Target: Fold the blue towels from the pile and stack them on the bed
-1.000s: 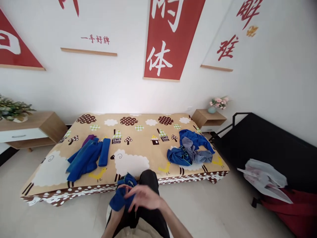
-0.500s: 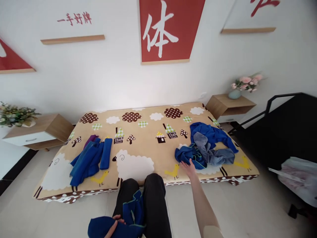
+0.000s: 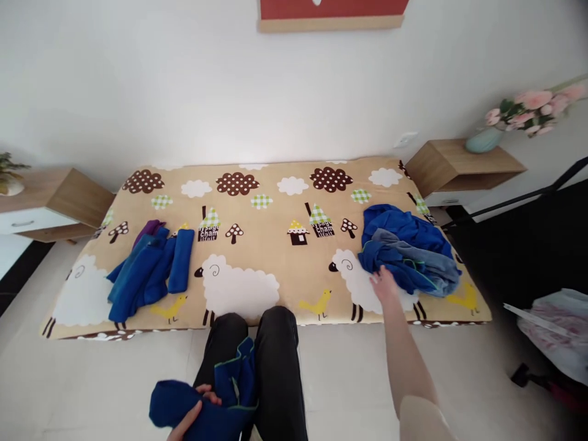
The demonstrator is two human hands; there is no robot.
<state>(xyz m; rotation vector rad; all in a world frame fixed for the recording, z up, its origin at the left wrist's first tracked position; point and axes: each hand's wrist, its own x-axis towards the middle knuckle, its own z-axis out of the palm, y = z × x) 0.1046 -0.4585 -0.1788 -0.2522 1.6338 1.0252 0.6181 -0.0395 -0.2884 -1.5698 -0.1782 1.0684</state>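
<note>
A blue cloth with green edging (image 3: 220,419) lies bunched over my lap, and my left hand (image 3: 197,410) grips it with the fingers wrapped round it. On the right of the bed (image 3: 289,214), my right hand (image 3: 383,285) touches the near edge of a dark blue cloth with green edging (image 3: 395,266); its fingers are spread and partly against the cloth. A grey-blue cloth (image 3: 443,269) and a brighter blue cloth (image 3: 399,223) lie crumpled under and behind it. Several rolled or folded blue cloths (image 3: 149,269) and a purple one (image 3: 149,228) lie at the bed's left.
Wooden nightstands flank the bed, the right one (image 3: 463,159) holding a vase of pink flowers (image 3: 484,139). A black-framed object (image 3: 542,239) and a plastic bag (image 3: 558,324) are at the far right. My knees (image 3: 275,343) are against the bed's front edge.
The view has tilted down. My right hand has moved right, and the dark blue cloth beside it has shifted right over the grey-blue one. My left hand still holds its cloth.
</note>
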